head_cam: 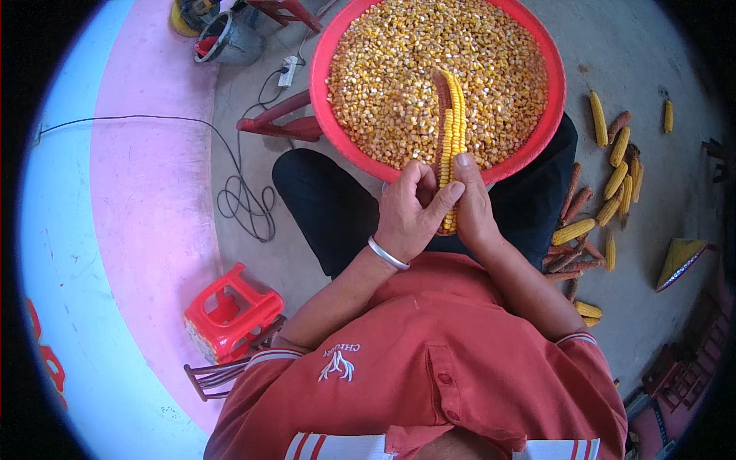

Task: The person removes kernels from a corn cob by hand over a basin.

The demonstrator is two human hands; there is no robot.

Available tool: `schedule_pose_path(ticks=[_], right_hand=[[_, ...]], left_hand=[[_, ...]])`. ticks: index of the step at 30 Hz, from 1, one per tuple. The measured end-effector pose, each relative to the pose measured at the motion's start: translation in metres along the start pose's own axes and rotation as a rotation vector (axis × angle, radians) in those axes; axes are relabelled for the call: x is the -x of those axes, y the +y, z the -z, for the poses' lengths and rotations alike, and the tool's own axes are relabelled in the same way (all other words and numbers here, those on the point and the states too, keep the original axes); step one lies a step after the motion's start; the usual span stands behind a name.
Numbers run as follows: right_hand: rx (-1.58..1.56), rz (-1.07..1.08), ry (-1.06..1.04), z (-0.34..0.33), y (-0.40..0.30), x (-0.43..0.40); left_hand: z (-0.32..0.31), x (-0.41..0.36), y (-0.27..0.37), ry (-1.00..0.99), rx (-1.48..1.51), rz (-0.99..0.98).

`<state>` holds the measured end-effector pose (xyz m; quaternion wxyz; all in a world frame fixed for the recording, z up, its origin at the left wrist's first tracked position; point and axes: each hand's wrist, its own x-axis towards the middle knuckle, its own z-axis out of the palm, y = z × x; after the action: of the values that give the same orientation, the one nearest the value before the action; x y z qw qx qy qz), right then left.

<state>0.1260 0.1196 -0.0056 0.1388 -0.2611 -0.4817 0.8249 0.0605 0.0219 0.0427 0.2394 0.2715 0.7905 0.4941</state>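
Observation:
A partly shelled ear of corn points away from me, over the near rim of a round red basin. Rows of yellow kernels remain along its right side, while the left side shows bare reddish cob. My left hand grips the ear's lower part from the left, its thumb lying across the kernels. My right hand is wrapped around the same part from the right, thumb pointing up along the ear. Loose corn kernels fill the basin widely. Both palms hide some of the ear.
On the floor at right lie several yellow ears and bare cobs. A black cable coils at left near a white power strip. A red plastic stool lies at lower left; a grey bucket stands at upper left.

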Motion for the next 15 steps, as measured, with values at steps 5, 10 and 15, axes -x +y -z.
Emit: schedule_pose_path(ticks=[5, 10, 15], right_hand=[[0.053, 0.065, 0.003, -0.004, -0.003, 0.002], [0.063, 0.057, 0.024, -0.007, -0.005, 0.003], [0.069, -0.019, 0.008, -0.006, -0.005, 0.002]], left_hand=[[-0.003, -0.001, -0.009, 0.043, -0.032, -0.052], [-0.006, 0.002, -0.012, 0.075, -0.115, -0.144], [-0.006, 0.004, -0.021, 0.111, -0.18, -0.221]])
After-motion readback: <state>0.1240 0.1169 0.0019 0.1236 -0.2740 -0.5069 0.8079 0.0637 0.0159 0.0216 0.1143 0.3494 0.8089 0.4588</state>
